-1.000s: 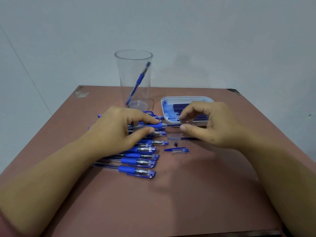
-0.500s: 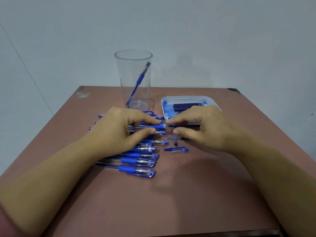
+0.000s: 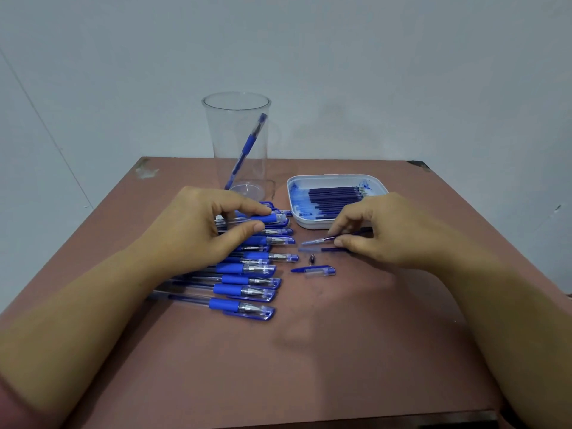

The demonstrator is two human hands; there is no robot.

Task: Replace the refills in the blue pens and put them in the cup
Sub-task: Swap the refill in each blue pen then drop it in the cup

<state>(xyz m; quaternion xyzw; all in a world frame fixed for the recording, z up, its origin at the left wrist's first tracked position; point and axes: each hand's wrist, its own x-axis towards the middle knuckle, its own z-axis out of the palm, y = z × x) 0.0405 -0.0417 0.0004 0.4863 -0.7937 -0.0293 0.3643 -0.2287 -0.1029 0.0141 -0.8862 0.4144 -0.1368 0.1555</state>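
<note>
Hold the pen barrel [image 3: 263,218] level in the left hand [image 3: 198,224], pinched between thumb and forefinger just above the row of pens [image 3: 247,292]. Steer the refill [image 3: 318,241], nipped in the right hand [image 3: 390,230], straight at the barrel's mouth: aim first, then slide, never bending the thin tube. Mind the loose bits just below: a second refill [image 3: 332,249], a small metal tip [image 3: 312,259] and a cap [image 3: 314,270], all easy to flick away. Stay off the tray [image 3: 334,178] just behind the right knuckles. Afterwards, lift over the row to the cup [image 3: 236,119], standing near the far edge of the worktop [image 3: 340,351] with one pen [image 3: 247,150] inside. Plenty of bare room nearer the body.
</note>
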